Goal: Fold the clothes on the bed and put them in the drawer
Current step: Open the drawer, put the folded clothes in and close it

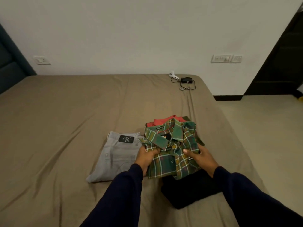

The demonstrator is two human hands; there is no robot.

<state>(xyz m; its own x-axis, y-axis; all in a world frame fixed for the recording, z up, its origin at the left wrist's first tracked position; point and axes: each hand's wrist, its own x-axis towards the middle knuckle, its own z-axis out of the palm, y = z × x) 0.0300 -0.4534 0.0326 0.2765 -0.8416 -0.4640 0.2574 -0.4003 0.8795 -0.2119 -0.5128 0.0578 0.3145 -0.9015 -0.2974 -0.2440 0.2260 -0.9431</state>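
clothes on the bed [65, 120]: i count a small group near my edge, on the olive-brown sheet. folded green plaid shirt [172, 149] sits in the middle, collar up and facing away from me. i hold it from both sides. my left hand [147, 157] grips the left edge of the shirt just below the collar, fingers curled under the fabric, thumb on top. my right hand [199, 157] grips the right edge, thumb pressed on the plaid front, fingers wrapped round the side. both arms are in dark blue sleeves [124, 194].

the plaid shirt lies over a red garment [165, 120], of which only a strip shows past the collar; a dark olive edge shows beside it at the right, and i cannot tell what piece that is. near side of the shirt overlaps a folded black garment [188, 194] that lies closest to me. folded grey jeans [116, 156] lie just left of the shirt, waistband patch facing up, touching my left hand and wrist.

far right corner of the bed: a white controller [173, 75], a small black box [186, 80] and a coiled black cable [188, 86], well apart from the clothes. pale wall [147, 30] behind, with a socket plate [41, 60] at left and switch plates [226, 58] at right.
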